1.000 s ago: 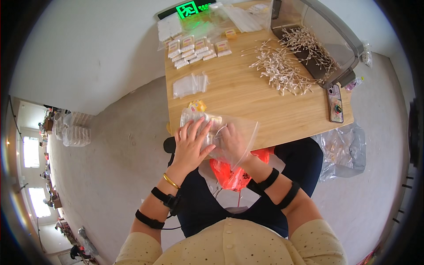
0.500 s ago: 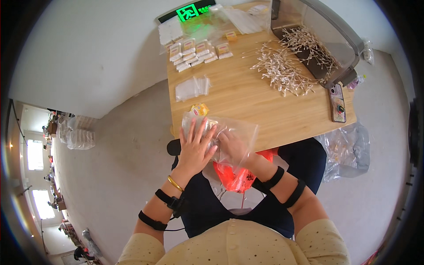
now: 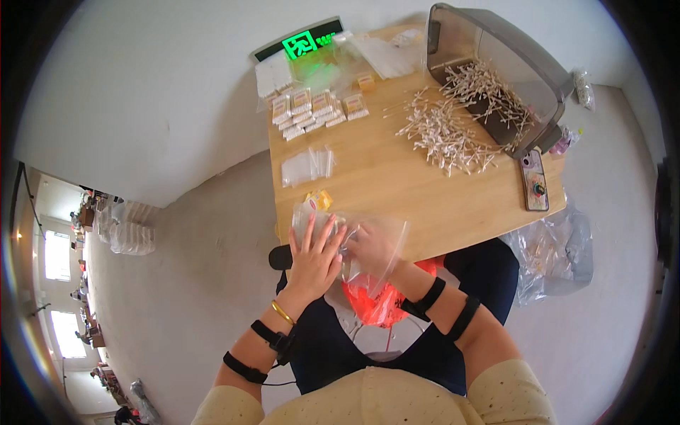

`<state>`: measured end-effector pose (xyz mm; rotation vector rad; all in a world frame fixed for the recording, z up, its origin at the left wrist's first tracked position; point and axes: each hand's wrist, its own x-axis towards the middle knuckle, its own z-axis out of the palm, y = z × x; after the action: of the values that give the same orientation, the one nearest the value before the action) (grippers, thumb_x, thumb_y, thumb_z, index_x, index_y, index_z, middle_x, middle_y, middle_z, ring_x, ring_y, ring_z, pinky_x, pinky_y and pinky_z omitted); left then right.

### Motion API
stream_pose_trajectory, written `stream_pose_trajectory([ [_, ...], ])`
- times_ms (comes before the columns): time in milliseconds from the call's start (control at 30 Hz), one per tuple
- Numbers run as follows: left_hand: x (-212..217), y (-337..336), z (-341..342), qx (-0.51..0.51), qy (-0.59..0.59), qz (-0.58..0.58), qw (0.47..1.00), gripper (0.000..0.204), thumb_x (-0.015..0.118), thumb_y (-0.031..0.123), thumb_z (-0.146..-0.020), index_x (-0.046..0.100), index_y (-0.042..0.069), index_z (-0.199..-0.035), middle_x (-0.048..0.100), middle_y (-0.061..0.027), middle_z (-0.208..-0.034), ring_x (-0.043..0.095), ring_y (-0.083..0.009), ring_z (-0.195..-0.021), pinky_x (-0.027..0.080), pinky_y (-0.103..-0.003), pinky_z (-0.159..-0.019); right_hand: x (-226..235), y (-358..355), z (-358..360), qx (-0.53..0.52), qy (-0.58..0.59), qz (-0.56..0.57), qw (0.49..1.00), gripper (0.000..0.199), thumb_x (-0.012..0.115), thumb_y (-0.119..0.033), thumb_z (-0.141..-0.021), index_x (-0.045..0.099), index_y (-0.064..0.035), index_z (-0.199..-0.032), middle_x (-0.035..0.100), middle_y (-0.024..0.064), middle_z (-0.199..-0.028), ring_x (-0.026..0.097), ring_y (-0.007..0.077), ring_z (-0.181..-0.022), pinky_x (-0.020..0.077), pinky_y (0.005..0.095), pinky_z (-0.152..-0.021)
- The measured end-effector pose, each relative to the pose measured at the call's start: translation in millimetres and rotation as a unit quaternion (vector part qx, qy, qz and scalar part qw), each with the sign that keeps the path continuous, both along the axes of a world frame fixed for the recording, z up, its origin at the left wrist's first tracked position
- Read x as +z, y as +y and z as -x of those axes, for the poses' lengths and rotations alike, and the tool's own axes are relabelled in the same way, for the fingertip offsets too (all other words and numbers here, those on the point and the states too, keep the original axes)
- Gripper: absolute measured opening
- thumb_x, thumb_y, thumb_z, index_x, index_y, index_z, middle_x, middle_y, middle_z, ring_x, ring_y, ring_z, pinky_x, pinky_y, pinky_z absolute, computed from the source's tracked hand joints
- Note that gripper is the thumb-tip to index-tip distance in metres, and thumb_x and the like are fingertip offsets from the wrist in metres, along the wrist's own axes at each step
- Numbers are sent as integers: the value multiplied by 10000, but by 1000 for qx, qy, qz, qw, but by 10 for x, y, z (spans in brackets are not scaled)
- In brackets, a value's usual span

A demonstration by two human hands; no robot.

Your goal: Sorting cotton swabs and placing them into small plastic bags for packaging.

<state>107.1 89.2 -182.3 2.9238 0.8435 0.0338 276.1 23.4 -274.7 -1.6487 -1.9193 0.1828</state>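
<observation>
A clear zip bag (image 3: 393, 248) lies at the near left edge of the wooden table, over my lap. My left hand (image 3: 315, 258) rests flat on it, fingers spread. Reaching into the bag from the right, my right hand (image 3: 372, 248) shows through the film; its fingers are blurred and partly hidden. What lies under the film between the hands is hard to make out. Just beyond my left fingertips sits a small stack of yellow cards (image 3: 321, 200). Farther off are flat clear small bags (image 3: 308, 167) and stacked packs of cotton swabs (image 3: 303, 110).
Loose cotton swabs (image 3: 450, 134) spill from a tipped grey see-through bin (image 3: 535, 60) at the back right. A phone (image 3: 535, 185) lies by the right edge. A red plastic bag (image 3: 375, 303) hangs below the table; a large clear bag (image 3: 559, 258) is at the right. A lit green sign (image 3: 299, 44) stands behind.
The table and everything on it sit slightly lower in view. My left hand stays spread on the zip bag; my right hand stays inside it, its fingers now more blurred.
</observation>
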Motion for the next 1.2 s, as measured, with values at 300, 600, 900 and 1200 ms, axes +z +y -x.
stream_pose_trajectory([
  [300, -41, 34, -27, 6, -9, -10, 1000, 533, 586, 254, -907, 548, 155, -1430, 400, -9, -1566, 171, -404, -1519, 137, -773, -1115, 257, -220, -244, 83, -99, 29, 991, 483, 690, -293, -842, 629, -122, -1290, 573, 107, -1393, 542, 323, -1260, 438, 437, -1054],
  [600, -18, 44, -40, 14, -27, 0, 1000, 528, 629, 232, -863, 583, 173, -1385, 456, -38, -1505, 220, -432, -1491, 141, -778, -1107, 909, 491, -1789, -62, 327, 254, 908, 263, 653, -238, -951, 708, -14, -1078, 743, 80, -928, 674, 159, -865, 526, 320, -817],
  [900, 90, 83, -7, 18, -30, 51, 998, 603, 667, 402, -874, 559, 190, -1429, 431, -43, -1528, 184, -431, -1504, 126, -803, -1095, 487, 3119, -1479, -258, 261, 115, 923, 480, 752, -357, -830, 658, -13, -1151, 722, 154, -1000, 697, 245, -908, 543, 356, -801],
  [1200, 49, 131, 14, 19, -36, 65, 997, 642, 625, 559, -892, 575, 185, -1410, 426, -22, -1528, 194, -406, -1504, 137, -824, -1082, 344, 3527, -1634, -262, 422, 185, 848, 346, 816, -331, -768, 680, -17, -822, 642, 91, -691, 582, 175, -520, 435, 343, -451],
])
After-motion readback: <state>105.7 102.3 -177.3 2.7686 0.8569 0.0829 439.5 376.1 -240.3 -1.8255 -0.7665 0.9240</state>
